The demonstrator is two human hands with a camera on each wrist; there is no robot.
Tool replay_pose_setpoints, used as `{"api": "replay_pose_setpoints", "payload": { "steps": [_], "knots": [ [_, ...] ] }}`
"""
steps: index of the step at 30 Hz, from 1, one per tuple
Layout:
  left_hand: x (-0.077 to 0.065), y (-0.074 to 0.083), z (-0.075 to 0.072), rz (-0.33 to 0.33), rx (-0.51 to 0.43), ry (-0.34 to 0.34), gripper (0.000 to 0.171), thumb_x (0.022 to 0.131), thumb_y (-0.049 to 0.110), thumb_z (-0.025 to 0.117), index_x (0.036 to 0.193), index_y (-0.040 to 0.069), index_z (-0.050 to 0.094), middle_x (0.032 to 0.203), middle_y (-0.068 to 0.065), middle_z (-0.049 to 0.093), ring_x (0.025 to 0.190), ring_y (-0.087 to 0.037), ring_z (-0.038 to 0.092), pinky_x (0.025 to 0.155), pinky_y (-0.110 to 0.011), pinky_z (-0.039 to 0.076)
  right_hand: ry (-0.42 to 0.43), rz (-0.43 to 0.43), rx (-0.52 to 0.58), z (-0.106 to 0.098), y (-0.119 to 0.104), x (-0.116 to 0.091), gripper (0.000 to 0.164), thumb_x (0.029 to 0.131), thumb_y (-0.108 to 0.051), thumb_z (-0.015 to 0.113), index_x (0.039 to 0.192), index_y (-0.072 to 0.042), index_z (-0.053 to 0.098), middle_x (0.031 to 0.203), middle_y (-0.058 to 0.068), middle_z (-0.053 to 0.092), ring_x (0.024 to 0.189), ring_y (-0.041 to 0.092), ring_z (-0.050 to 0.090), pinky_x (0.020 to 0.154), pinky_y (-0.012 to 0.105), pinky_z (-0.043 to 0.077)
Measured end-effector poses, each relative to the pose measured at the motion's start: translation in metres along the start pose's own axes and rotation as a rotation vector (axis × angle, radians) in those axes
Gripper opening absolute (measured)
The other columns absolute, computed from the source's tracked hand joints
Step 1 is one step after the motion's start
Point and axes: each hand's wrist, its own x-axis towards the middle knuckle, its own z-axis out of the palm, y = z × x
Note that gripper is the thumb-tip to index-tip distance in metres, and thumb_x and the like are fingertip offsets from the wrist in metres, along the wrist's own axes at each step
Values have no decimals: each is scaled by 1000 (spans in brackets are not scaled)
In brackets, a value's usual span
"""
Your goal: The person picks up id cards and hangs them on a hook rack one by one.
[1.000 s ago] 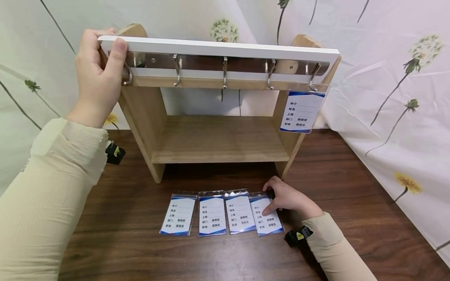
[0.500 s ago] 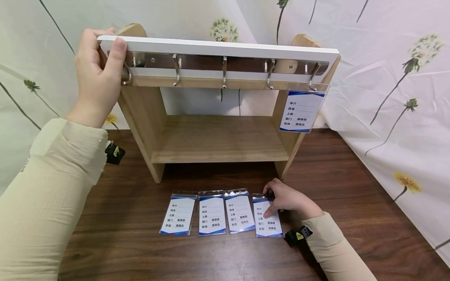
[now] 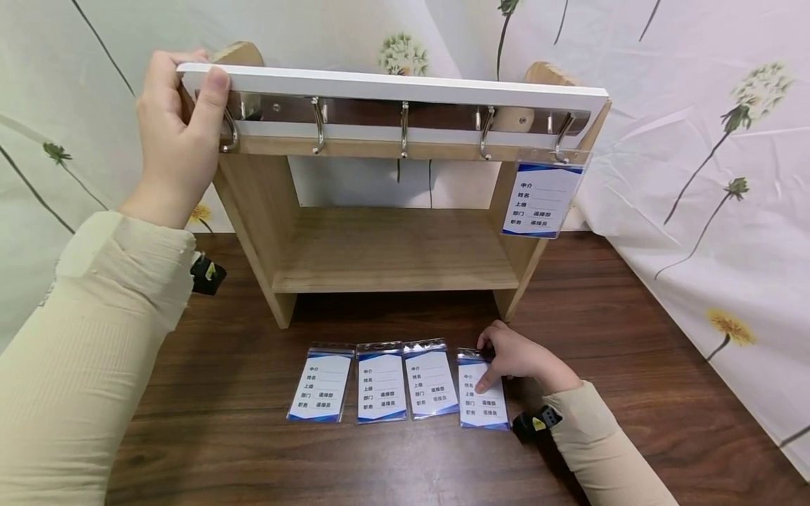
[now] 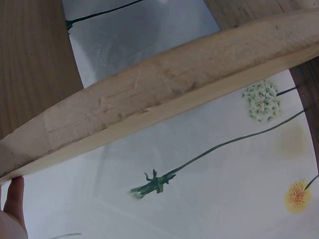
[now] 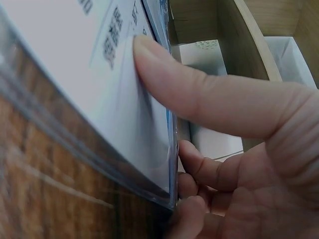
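Note:
My left hand (image 3: 174, 140) grips the left end of the white hook rail (image 3: 392, 86), thumb over its front. In the left wrist view a finger (image 4: 15, 201) touches the edge of a wooden panel (image 4: 149, 84). Down on the table, my right hand (image 3: 522, 357) pinches the rightmost ID badge (image 3: 484, 413) by its right edge. In the right wrist view its thumb (image 5: 209, 97) lies on the badge's face, with the other fingers curled at the edge. Another ID badge (image 3: 543, 200) in a clear sleeve hangs from the rail's rightmost hook (image 3: 563, 137).
Left of the pinched badge, three more badges lie in a row: a left one (image 3: 320, 386), a middle one (image 3: 382, 386) and a right one (image 3: 432, 383). Behind them stands the wooden shelf (image 3: 399, 246) on the dark table (image 3: 405, 464). Flower-print cloth (image 3: 690, 140) hangs behind.
The rightmost badge has slid slightly to the right, apart from its neighbour, and turned straighter under my right hand. My left hand stays on the rail.

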Motion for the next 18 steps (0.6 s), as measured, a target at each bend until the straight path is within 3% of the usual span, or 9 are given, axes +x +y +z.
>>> {"api": "replay_pose_setpoints", "payload": {
  "steps": [2,9,18],
  "knots": [
    [0,0,0,-4,-1,-3,15,98,22,54,98,37,51,104,20,55,76,3,43,72,-15,32,1,2,0,0,0,0,62,57,-16,96,105,1,60,111,14,49,82,23,52,54,29,48],
    [3,-2,2,-118,-23,29,9,97,20,57,101,28,56,98,16,55,71,2,42,71,-15,30,12,-1,-7,0,-2,0,62,56,-14,96,103,-1,59,104,13,51,83,23,52,58,29,48],
    [1,0,1,-33,-7,13,12,98,22,55,102,33,55,101,19,54,76,2,44,71,-15,31,11,-32,-84,-1,-1,0,61,56,-21,97,104,-6,62,98,8,54,88,21,51,75,33,46]
  ]
}}
